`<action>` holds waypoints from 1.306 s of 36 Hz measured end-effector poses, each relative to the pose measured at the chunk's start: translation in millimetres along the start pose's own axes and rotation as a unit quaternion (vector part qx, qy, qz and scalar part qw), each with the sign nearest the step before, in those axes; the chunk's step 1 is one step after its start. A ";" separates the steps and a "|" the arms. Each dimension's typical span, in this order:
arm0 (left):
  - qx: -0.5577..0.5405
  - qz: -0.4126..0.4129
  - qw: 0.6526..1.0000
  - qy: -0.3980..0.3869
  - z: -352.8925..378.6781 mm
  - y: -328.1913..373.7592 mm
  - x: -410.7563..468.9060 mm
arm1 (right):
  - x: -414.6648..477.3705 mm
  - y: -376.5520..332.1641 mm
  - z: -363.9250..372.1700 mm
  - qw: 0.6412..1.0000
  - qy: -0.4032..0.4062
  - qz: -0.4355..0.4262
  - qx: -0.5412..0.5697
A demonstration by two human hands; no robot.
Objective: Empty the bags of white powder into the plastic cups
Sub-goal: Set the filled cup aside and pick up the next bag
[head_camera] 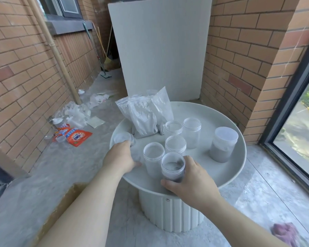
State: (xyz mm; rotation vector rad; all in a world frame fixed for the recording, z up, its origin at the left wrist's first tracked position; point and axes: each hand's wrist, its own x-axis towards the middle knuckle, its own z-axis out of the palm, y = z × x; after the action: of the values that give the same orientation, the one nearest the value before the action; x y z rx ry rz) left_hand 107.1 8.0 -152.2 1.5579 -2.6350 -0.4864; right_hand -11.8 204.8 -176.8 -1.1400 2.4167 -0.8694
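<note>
Head view: right hand grips cup holding powder.

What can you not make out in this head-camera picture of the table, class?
All in the head view.
Left hand: fingertips hidden behind its own back; whether it grips the blurred clear lids is unclear.
Nearest cup: base covered by the right hand.
Rear bag: lower part hidden behind the front bag.
Purple cloth: cut off by the bottom edge.
</note>
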 end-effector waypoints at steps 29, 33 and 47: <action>-0.117 0.330 0.936 0.016 -50.0 86.6 -84.1 | -5.2 8.5 -29.9 0.967 0.139 -0.159 0.143; -0.062 0.291 0.954 0.039 -46.5 93.7 -85.7 | -5.7 8.9 -30.4 0.966 0.131 -0.154 0.159; 0.106 0.144 0.974 0.136 -30.6 118.2 -91.3 | -1.8 10.4 -24.5 0.963 0.188 -0.185 0.045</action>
State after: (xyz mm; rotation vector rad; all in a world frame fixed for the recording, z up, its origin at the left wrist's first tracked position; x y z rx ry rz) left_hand 58.0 131.8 -78.0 1.1529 -2.6934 0.0259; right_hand -29.6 220.8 -164.9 -1.5406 2.4504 -1.4107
